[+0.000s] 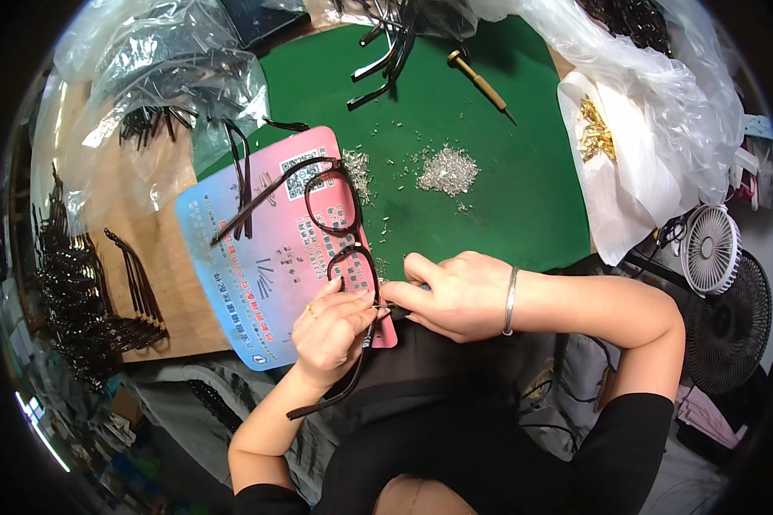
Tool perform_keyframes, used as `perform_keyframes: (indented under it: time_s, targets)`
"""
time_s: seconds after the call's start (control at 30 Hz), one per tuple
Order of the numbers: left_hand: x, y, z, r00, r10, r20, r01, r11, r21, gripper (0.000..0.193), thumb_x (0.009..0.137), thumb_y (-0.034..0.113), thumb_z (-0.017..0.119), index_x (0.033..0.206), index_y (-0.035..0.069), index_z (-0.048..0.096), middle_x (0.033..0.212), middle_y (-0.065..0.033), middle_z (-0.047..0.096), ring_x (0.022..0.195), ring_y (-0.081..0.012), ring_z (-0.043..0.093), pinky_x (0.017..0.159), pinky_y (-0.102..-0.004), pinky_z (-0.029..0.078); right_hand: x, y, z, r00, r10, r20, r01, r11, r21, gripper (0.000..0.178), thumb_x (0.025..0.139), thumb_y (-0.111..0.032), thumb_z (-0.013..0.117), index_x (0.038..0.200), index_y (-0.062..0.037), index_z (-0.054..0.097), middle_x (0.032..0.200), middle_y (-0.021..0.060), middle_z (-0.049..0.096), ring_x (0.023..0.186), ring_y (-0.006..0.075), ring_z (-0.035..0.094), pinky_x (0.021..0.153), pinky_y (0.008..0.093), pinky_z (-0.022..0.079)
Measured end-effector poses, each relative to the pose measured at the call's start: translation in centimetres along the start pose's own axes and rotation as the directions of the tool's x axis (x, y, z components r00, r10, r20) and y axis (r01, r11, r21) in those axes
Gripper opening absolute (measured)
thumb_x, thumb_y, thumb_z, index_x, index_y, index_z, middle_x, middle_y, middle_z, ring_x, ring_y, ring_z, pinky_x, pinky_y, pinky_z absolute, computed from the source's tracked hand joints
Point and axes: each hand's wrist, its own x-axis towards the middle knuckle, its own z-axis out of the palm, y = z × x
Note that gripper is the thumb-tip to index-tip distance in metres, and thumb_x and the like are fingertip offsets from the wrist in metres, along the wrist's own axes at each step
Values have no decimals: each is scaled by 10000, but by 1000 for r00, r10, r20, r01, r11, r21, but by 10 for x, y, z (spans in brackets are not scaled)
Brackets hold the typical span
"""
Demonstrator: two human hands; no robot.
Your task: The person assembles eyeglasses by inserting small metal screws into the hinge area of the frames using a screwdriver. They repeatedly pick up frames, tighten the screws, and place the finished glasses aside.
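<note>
A dark eyeglass frame point(349, 193) lies over a pink-and-blue printed mat point(232, 257), its lenses side by side and one temple stretched toward the left. My left hand point(328, 333) is closed on the frame's near end, by the hinge; the other temple runs down past the mat's edge. My right hand point(459, 296) meets it there, fingers curled and thumb and forefinger pinched at the hinge. What sits between those right fingertips is too small to make out. Two loose dark temples point(243, 184) rest on the mat beyond the frame.
On the green work surface point(524, 197) are a pile of tiny silver pieces point(449, 172), a brass-handled screwdriver point(481, 81) and dark temples point(378, 69). Gold parts point(594, 133) sit in white wrapping at right. Bundled dark temples point(60, 283) and a plastic bag point(172, 69) occupy the left.
</note>
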Motion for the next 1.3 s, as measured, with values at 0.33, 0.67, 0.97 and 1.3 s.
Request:
perform_keyframes:
  time_s: [0.33, 0.67, 0.97, 1.3]
  targets:
    - [41, 31, -10, 998, 13, -63, -23, 987, -157, 247, 626, 0, 702, 848, 80, 626, 840, -24, 655, 686, -193, 552, 764, -370, 461, -17, 8, -5, 943, 103, -315, -94, 995, 45, 338, 789, -196, 627, 1082, -57, 536, 877, 93, 492, 607, 249, 586, 508, 337, 493]
    - [31, -3, -101, 682, -729, 58, 561, 573, 597, 107, 748, 79, 595, 779, 7, 523, 684, -166, 570, 669, -346, 570, 613, -427, 457, -17, 13, -9, 944, 99, -314, -68, 992, 109, 262, 804, -202, 613, 1017, -55, 566, 821, 81, 526, 634, 228, 588, 543, 306, 494]
    - [147, -96, -73, 802, -597, -22, 490, 637, 594, 307, 735, 104, 516, 987, -50, 431, 908, -285, 590, 831, -457, 573, 749, -507, 451, -15, 14, -5, 956, 128, -265, -92, 985, 145, 251, 822, -215, 593, 1017, -62, 552, 816, 89, 526, 664, 249, 589, 570, 340, 495]
    - [155, -72, -112, 882, -463, 90, 469, 881, -63, 100, 815, -6, 514, 913, 4, 497, 710, 54, 373, 622, -31, 352, 538, -177, 297, -41, 25, -12, 918, 238, -317, -137, 941, 310, 183, 835, -164, 578, 959, -37, 531, 897, 126, 529, 742, 292, 580, 647, 358, 486]
